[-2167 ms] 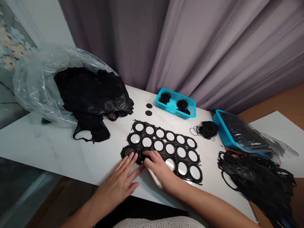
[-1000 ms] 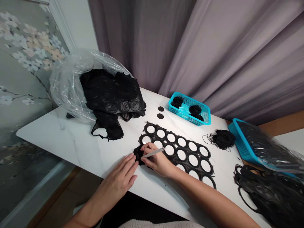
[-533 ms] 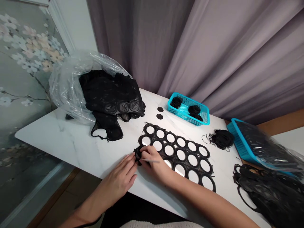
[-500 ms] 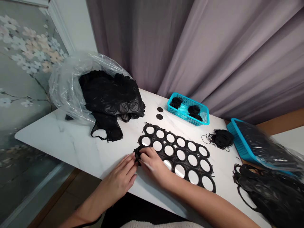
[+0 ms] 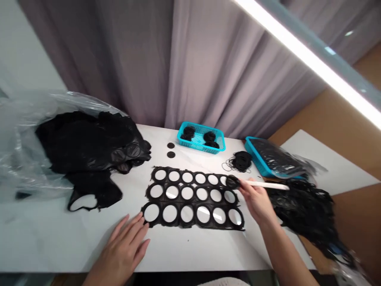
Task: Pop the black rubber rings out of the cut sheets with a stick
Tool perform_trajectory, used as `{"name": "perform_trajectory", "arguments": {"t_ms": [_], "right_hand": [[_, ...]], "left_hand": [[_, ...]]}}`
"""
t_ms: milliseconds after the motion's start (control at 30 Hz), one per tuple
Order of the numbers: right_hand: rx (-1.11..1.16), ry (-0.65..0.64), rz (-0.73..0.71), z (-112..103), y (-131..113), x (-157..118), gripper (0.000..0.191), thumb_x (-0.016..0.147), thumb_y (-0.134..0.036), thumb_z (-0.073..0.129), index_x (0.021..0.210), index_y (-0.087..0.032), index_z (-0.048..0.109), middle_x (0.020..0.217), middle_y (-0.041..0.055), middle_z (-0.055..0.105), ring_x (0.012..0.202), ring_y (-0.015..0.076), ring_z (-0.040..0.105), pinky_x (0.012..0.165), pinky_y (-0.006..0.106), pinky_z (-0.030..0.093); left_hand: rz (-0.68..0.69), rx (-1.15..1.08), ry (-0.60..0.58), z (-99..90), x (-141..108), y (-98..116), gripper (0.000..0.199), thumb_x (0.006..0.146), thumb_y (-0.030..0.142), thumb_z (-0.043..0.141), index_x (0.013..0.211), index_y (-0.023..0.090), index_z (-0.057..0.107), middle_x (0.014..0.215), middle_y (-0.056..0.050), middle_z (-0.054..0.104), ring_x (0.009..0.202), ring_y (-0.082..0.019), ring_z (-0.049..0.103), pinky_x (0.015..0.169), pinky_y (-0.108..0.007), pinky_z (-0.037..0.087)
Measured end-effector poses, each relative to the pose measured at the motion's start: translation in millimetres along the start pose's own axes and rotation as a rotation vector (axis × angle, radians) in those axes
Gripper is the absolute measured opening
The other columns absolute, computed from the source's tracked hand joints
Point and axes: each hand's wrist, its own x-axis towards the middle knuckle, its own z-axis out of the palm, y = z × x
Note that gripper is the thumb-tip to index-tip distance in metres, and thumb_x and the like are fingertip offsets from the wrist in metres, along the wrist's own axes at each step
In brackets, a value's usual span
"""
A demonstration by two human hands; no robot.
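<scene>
A black sheet (image 5: pixel 194 205) with rows of round holes lies flat on the white table. My left hand (image 5: pixel 125 242) rests with spread fingers at its front left corner, fingertips touching the edge. At the back right corner, my right hand (image 5: pixel 256 200) is closed around a slim white stick (image 5: pixel 269 185), which points to the right. A dark round clump (image 5: pixel 232 182) is at the right fingertips, over the last hole of the back row; whether the fingers hold it too cannot be made out.
Black cut material (image 5: pixel 86 143) spills from a clear plastic bag (image 5: pixel 18 151) at left. Two black discs (image 5: pixel 170 150) lie behind the sheet, beside a blue basket (image 5: pixel 201 147) of black bundles. A loose black bundle (image 5: pixel 241 161), another blue basket (image 5: pixel 258 165) and a black heap (image 5: pixel 306 214) are on the right.
My right hand has moved from the sheet's front left corner to its back right corner. My left hand has opened out flat. The view has turned to the right.
</scene>
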Motion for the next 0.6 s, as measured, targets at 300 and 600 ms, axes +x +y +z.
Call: {"name": "perform_trajectory", "arguments": {"t_ms": [300, 600], "right_hand": [[-1.03, 0.562, -0.397, -165, -13, -8, 0.04, 0.082, -0.057, 0.045, 0.072, -0.021, 0.057, 0.094, 0.0177, 0.066, 0.092, 0.0332, 0.059, 0.086, 0.05, 0.046], [-0.317, -0.193, -0.06, -58, 5, -5, 0.031, 0.083, -0.049, 0.065, 0.079, -0.018, 0.063, 0.086, 0.007, 0.07, 0.075, 0.0193, 0.066, 0.069, 0.032, 0.054]], "left_hand": [[0.212, -0.277, -0.048, 35.8, 129, 26, 0.021, 0.098, 0.018, 0.047, 0.106, 0.022, 0.066, 0.106, -0.005, 0.067, 0.105, -0.022, 0.063, 0.099, -0.042, 0.048], [0.373, -0.49, -0.329, 122.9, 202, 82, 0.046, 0.094, 0.024, 0.058, 0.139, 0.026, 0.051, 0.151, -0.01, 0.045, 0.142, -0.028, 0.037, 0.112, -0.05, 0.038]]}}
